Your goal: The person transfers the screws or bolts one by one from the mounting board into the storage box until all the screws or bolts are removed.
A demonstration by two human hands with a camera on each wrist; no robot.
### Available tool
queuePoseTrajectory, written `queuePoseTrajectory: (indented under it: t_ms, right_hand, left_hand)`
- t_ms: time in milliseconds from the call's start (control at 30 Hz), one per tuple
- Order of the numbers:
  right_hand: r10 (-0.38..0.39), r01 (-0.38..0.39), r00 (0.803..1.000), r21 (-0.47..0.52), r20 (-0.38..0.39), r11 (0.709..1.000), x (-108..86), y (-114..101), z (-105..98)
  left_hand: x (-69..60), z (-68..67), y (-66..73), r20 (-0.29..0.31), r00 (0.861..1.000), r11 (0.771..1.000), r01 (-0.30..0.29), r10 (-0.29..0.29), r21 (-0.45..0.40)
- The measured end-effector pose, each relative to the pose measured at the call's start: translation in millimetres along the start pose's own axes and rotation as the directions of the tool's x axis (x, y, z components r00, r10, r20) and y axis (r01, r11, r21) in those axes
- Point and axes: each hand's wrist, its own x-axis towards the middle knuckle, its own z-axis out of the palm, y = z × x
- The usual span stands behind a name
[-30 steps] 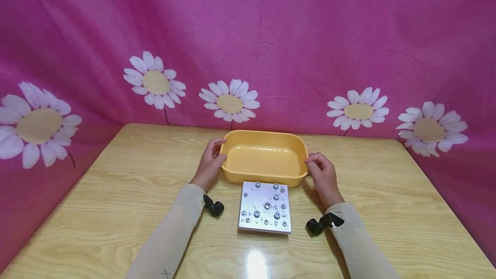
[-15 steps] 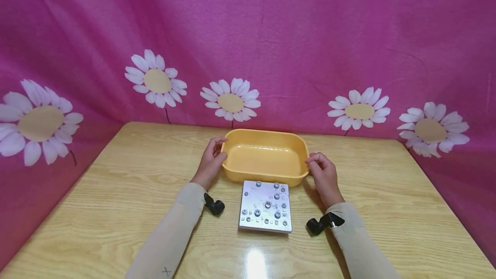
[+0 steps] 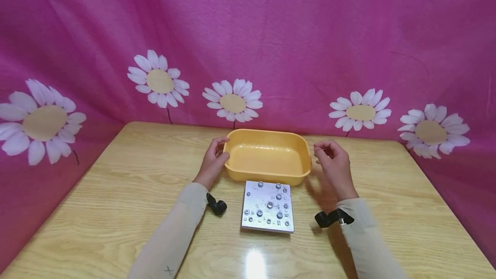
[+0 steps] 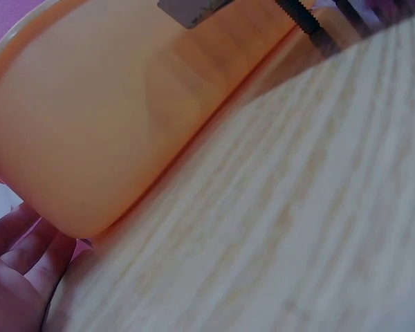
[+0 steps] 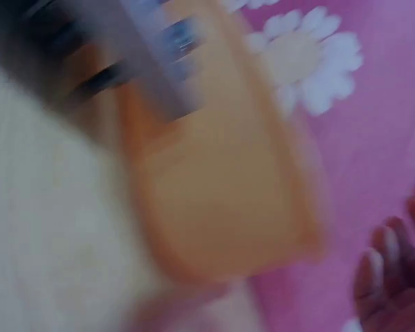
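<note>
An orange-yellow plastic tub [image 3: 267,178] stands on the table, its inside bare. My left hand [image 3: 212,161] holds its left end, thumb at the rim and fingers along the outer wall; the left wrist view shows those fingers [image 4: 28,242] by the tub's corner. My right hand [image 3: 335,165] is off the table, a little apart from the tub's right end, its fingers loosely bent with nothing seen between them. In front of the tub lies a square metal plate [image 3: 257,199] with several socket-head bolts. Threaded bolt shanks [image 4: 299,15] reach down beneath it in the left wrist view.
The wood-grain table [image 3: 155,171] extends on both sides of the tub. A pink cloth with daisies [image 3: 294,55] hangs behind and beside it. Black camera mounts [image 3: 217,206] sit on both wrists. The right wrist view is blurred.
My right hand has let go of the tub's right end and moved up and to the right. The left hand keeps its place on the tub. Tub and plate stay put.
</note>
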Motion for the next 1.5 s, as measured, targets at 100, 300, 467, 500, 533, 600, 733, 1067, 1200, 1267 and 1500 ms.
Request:
queuePoseTrajectory:
  t_ms: [100, 300, 467, 500, 533, 600, 733, 1067, 1200, 1267, 1500]
  right_hand:
    - [-0.029, 0.055, 0.982, -0.138, 0.185, 0.989, 1.7, -20.3, -6.7]
    - [0.007, 0.254, 0.822, -0.378, 0.570, 0.890, -8.1, -68.7, -5.1]
    - [0.154, 0.271, 0.749, -0.510, 0.645, 0.816, -16.7, -84.6, 8.5]
    - [0.175, 0.270, 0.744, -0.530, 0.645, 0.804, -18.5, -85.6, 11.4]
    - [0.198, 0.265, 0.742, -0.551, 0.641, 0.791, -20.4, -86.2, 14.1]
    - [0.232, 0.257, 0.745, -0.589, 0.626, 0.766, -24.2, -86.6, 19.9]
    - [0.280, 0.256, 0.765, -0.672, 0.581, 0.695, -29.3, -84.2, 31.0]
    - [0.289, 0.302, 0.798, -0.765, 0.530, 0.568, -37.6, -75.8, 47.2]
    - [0.289, 0.304, 0.809, -0.785, 0.512, 0.539, -41.0, -75.4, 50.3]
    - [0.287, 0.308, 0.815, -0.795, 0.504, 0.522, -41.9, -75.1, 52.2]
    - [0.250, 0.347, 0.828, -0.808, 0.502, 0.476, -44.3, -74.2, 54.8]
  left_hand:
    - [2.9, -1.0, -3.2, 0.008, 1.000, 1.000, 0.010, -0.010, 0.004]
    - [3.4, -1.7, -2.0, -0.021, 1.000, 0.999, 0.014, -0.013, 0.033]
    - [4.0, -0.6, -2.2, -0.035, 0.999, 0.999, -0.014, 0.015, 0.039]
    - [4.1, -0.3, -2.2, -0.033, 0.999, 0.999, -0.015, 0.016, 0.038]
    - [4.2, -0.1, -2.3, -0.032, 0.999, 0.999, -0.016, 0.018, 0.038]
    - [4.3, 0.1, -2.2, -0.028, 1.000, 0.999, -0.013, 0.014, 0.037]
    - [4.3, -0.3, -0.9, -0.019, 1.000, 0.999, 0.000, 0.001, 0.037]
    - [-6.8, 2.1, 25.5, 0.006, 0.999, 0.998, 0.031, -0.031, 0.048]
    - [-13.0, 4.2, 33.6, 0.009, 0.999, 0.998, 0.047, -0.047, 0.046]
    - [-14.0, 4.6, 33.9, 0.008, 0.999, 0.997, 0.052, -0.053, 0.051]
    - [-13.2, 3.9, 29.3, 0.007, 0.999, 0.998, 0.043, -0.044, 0.049]
